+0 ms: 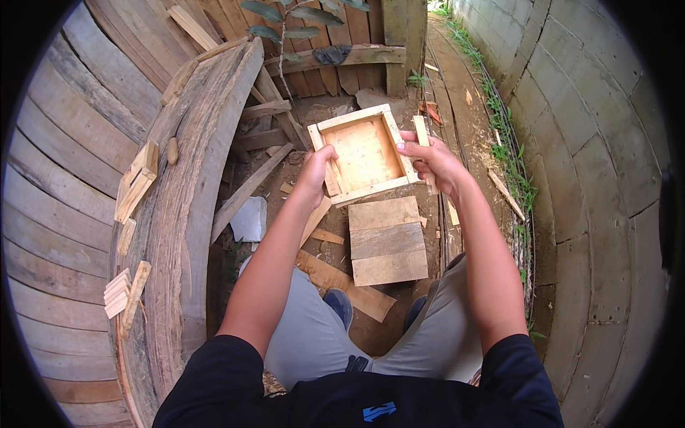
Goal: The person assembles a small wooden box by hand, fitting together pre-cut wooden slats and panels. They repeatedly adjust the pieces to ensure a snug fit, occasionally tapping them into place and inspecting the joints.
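A shallow square wooden box (364, 154), framed by light strips around a flat bottom, is held up in front of me, its hollow side facing me. My left hand (316, 172) is closed on its left side, thumb over the rim. My right hand (439, 162) closes around a narrow wooden strip (422, 132) that stands upright beside the box. The right thumb reaches the box's right rim; whether those fingers also bear its weight is hard to see. Just below the box is a block-like piece topped with three boards (387, 241).
On my left runs a thick rough timber bench (175, 214), bearing a small wooden block (137, 180) and several short sticks (118, 292). A loose plank (349, 285) lies by my feet among scraps. A concrete block wall (592, 178) rises on the right. A leafy branch (285, 32) hangs ahead.
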Demonstrator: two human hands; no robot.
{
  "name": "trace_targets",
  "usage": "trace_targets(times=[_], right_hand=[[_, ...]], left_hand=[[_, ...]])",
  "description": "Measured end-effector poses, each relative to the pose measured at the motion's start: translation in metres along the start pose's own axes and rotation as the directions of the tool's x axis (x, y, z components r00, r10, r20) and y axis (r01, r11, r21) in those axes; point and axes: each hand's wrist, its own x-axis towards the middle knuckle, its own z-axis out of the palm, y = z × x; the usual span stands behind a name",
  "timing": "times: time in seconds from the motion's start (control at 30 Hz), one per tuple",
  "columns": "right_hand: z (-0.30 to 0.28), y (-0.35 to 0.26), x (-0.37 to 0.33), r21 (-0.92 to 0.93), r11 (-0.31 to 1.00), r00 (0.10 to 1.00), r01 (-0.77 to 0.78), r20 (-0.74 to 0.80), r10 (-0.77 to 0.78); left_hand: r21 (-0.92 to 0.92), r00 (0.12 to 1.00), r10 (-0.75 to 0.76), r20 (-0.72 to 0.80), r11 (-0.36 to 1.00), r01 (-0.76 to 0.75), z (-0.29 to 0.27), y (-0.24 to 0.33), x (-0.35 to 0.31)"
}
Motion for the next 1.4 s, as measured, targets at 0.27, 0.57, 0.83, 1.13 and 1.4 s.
trace_targets(times=[0.27,0.57,0.83,1.13,1.4], right_hand=[[-0.003,0.014,0.010,0.027,0.993,0.992,0.111,-0.058,-0.109],[-0.010,0.019,0.016,0.083,0.960,0.964,0.266,-0.011,-0.267],[-0.004,0.022,0.021,0.097,0.947,0.952,0.306,-0.050,-0.302],[0.006,0.024,0.026,-0.027,0.943,0.927,0.332,-0.178,-0.331],[0.018,0.029,0.028,-0.214,0.931,0.908,0.295,-0.242,-0.343]], left_hand=[[0.302,0.867,0.498,-0.025,0.830,-0.468,0.026,0.005,-0.023],[0.326,0.788,0.613,0.059,0.734,-0.596,0.031,0.011,-0.040],[0.385,0.728,0.679,0.092,0.650,-0.655,0.031,0.007,-0.040],[0.412,0.685,0.725,0.072,0.604,-0.682,0.036,0.003,-0.040],[0.412,0.748,0.660,-0.067,0.701,-0.582,0.040,0.002,-0.037]])
